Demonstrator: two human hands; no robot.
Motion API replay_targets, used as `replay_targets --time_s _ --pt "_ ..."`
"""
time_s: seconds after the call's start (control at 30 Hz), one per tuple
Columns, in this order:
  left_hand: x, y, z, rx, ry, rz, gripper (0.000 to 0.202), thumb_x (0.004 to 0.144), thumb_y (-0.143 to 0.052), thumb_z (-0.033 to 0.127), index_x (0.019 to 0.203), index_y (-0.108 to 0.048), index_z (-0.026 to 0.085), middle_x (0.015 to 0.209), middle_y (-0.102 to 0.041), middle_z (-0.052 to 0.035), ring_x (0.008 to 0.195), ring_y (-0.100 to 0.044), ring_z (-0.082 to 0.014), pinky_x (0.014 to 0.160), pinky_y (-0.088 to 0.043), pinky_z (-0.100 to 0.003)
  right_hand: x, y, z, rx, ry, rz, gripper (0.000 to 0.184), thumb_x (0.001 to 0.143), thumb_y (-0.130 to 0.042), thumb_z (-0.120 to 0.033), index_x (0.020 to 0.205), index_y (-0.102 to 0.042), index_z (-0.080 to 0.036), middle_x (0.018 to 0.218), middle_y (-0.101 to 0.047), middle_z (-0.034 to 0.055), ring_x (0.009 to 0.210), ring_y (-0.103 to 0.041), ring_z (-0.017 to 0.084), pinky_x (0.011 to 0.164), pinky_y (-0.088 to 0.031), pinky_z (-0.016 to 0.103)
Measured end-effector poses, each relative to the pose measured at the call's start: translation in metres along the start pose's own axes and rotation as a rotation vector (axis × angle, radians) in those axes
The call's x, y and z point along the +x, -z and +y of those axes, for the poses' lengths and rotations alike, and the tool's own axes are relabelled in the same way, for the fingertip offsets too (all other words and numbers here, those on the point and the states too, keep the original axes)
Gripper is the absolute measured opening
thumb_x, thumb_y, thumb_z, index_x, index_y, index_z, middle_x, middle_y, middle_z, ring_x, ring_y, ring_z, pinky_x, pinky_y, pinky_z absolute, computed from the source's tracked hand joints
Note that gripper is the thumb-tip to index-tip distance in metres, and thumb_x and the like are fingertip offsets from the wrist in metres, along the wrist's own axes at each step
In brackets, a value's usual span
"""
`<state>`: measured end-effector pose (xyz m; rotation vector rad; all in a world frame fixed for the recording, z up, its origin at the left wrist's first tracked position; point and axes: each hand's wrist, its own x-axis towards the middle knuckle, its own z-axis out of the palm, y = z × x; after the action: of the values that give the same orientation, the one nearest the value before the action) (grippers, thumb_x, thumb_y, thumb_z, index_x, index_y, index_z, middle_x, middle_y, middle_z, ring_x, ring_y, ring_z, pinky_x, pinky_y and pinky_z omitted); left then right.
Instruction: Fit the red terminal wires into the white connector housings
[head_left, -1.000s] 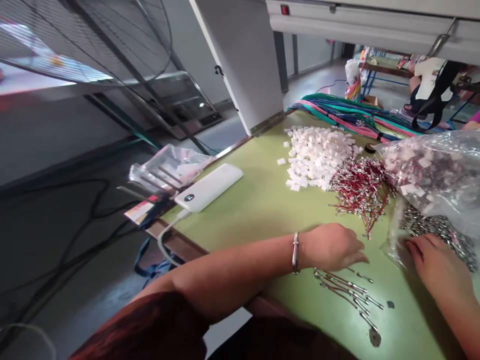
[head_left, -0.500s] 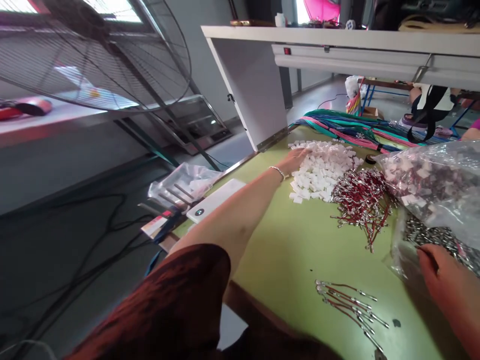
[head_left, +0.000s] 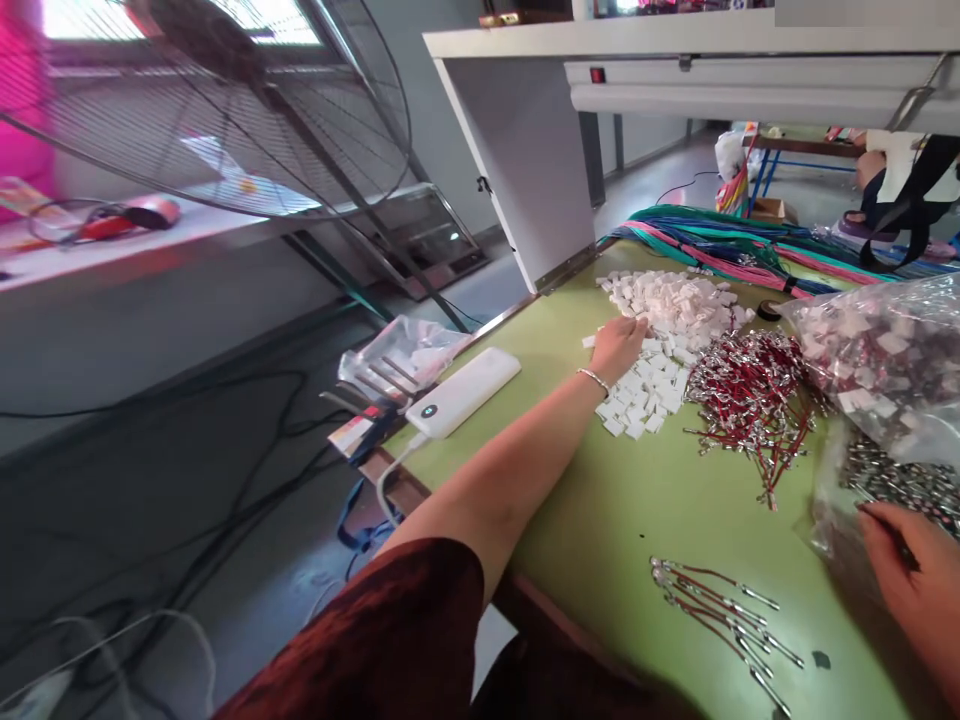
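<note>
My left hand [head_left: 619,343] reaches across the green table [head_left: 600,500] and rests on the near left side of a heap of small white plastic housings [head_left: 667,320]; its fingers curl down into the pieces. My right hand [head_left: 904,565] sits at the right edge with fingers bent against a clear bag of silver metal terminals [head_left: 892,480]. A tangle of red wires with silver ends [head_left: 750,390] lies between the two hands. A short row of finished red wires [head_left: 720,610] lies near the front edge.
A white power bank [head_left: 463,392] with a cable lies at the table's left edge beside a clear bag [head_left: 405,355]. Coloured cable bundles [head_left: 720,245] run along the back. A large fan [head_left: 225,110] stands left. Another person [head_left: 900,170] sits far right.
My left hand left the finished wires at the front, reached out to the white housings, and has drawn back slightly to the heap's near edge. The right hand stayed at the bag.
</note>
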<state>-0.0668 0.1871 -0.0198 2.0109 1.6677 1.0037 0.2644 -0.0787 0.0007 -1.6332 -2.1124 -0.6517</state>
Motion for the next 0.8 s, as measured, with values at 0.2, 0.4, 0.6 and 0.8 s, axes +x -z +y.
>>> replay_targets --time_s 0.2,0.4,0.6,0.8 --pt "-0.044 0.004 0.035 -0.009 0.052 0.071 0.043 0.1 -0.033 0.038 0.098 -0.072 0.021 0.122 -0.063 -0.0058 0.117 -0.053 -0.0229 0.1 -0.04 -0.037 -0.002 0.006 -0.004 0.049 -0.057 0.024 0.023 0.091 -0.047 -0.032 0.095 -0.065 -0.019 0.078 -0.073 0.0065 0.06 -0.068 0.021 0.058 -0.048 0.03" --pt "-0.099 0.042 0.084 0.187 -0.328 -0.032 0.027 0.085 -0.062 0.044 0.081 -0.067 0.018 0.09 -0.063 -0.0074 0.091 -0.055 -0.022 0.086 -0.044 -0.037 0.0 0.015 -0.009 0.159 -0.132 -0.017 0.022 0.09 -0.047 -0.029 0.098 -0.066 -0.021 0.088 -0.073 0.0099 0.071 -0.069 0.026 0.065 -0.049 0.035" --pt "-0.148 0.044 0.094 0.513 -0.479 -0.416 0.034 0.079 -0.069 0.048 0.086 -0.065 0.015 0.087 -0.061 -0.0089 0.085 -0.051 -0.0234 0.071 -0.043 -0.034 0.003 0.013 -0.008 0.162 -0.09 -0.016 0.021 0.088 -0.05 -0.027 0.092 -0.069 -0.018 0.084 -0.074 0.0089 0.066 -0.069 0.022 0.061 -0.047 0.03" --pt "-0.139 0.037 0.073 0.539 -0.49 -0.425 0.011 0.09 -0.057 0.022 0.089 -0.066 0.016 0.089 -0.063 -0.0076 0.088 -0.052 -0.0215 0.076 -0.042 -0.033 0.002 0.008 -0.005 0.132 -0.049 0.006 0.021 0.092 -0.046 -0.027 0.092 -0.065 -0.019 0.083 -0.073 0.005 0.064 -0.066 0.016 0.059 -0.044 0.026"
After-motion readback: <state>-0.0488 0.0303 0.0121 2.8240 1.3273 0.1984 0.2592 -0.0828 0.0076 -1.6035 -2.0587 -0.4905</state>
